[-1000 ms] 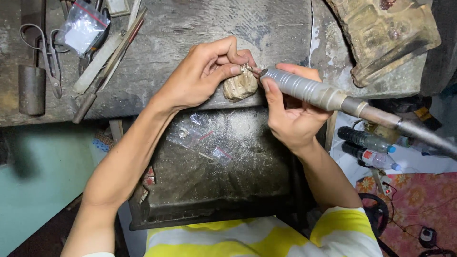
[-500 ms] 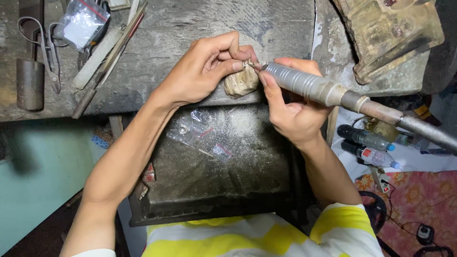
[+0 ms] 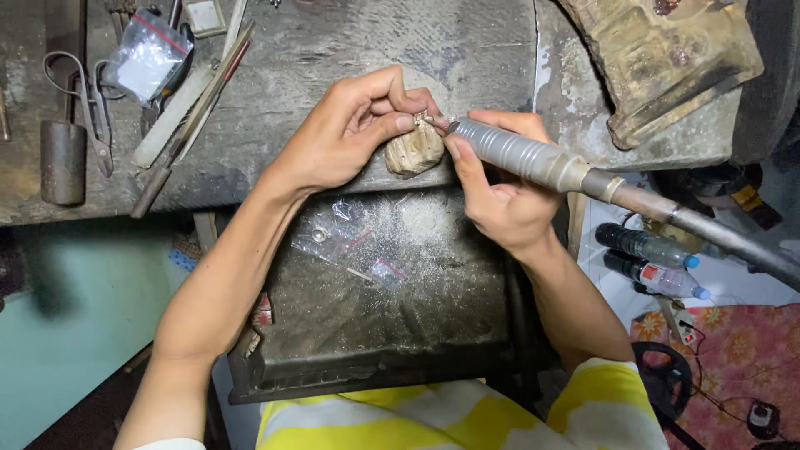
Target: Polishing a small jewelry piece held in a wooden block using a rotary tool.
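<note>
The left hand (image 3: 350,133) pinches a very small metal piece (image 3: 422,118) between thumb and forefinger and holds it down on the worn wooden bench peg (image 3: 414,150) that juts from the front edge of the workbench (image 3: 333,50); the other fingers are curled in behind, and the piece is too small to tell its shape. The right hand (image 3: 500,200) wraps the grey ribbed handpiece (image 3: 517,154) of a rotary tool like a pen, thumb and forefinger closed near its nose, and the tip meets the piece just above the peg. Against the frames from a moment ago, the handpiece has barely shifted: its tip sits a touch closer to the left fingertips and its shaft lies at nearly the same slant, running off to the right of the peg. Both grips look unchanged, which I judge to mean steady working on one spot rather than repositioning. Below the peg, a dark catch tray (image 3: 392,292) holds small clear bags (image 3: 350,242) and fine dust. Well left of the peg lie files (image 3: 192,100), a pair of snips (image 3: 87,108), a plastic bag (image 3: 148,57) and a dark metal cylinder (image 3: 63,162). To the right of the peg, lower down, two plastic bottles (image 3: 650,258) lie on the floor.
</note>
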